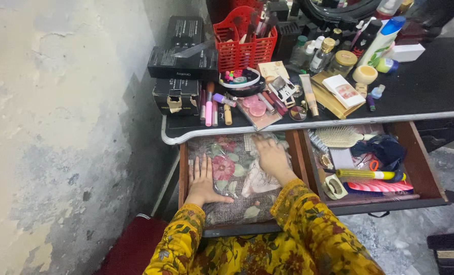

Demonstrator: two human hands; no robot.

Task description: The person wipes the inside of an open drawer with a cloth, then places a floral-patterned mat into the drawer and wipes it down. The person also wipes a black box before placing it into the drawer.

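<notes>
Two drawers stand pulled out under a black dressing table [430, 86]. In the left drawer [184, 173] lies a flat floral cloth lining [237, 201]. My left hand [203, 182] rests flat on it near the drawer's left side, fingers spread. My right hand [271, 155] lies palm down on the cloth at the drawer's far right, close under the table edge, beside a crumpled pale bit of cloth [257, 182]. Neither hand holds anything. Both sleeves are yellow with a flower print.
The right drawer [423, 173] holds a hairbrush [337, 136], a yellow comb [369, 174], a tape roll [334, 186] and dark cloth. The tabletop carries a red basket [243, 51], black boxes [183, 69], lipsticks, bottles and jars. A peeling wall stands at left.
</notes>
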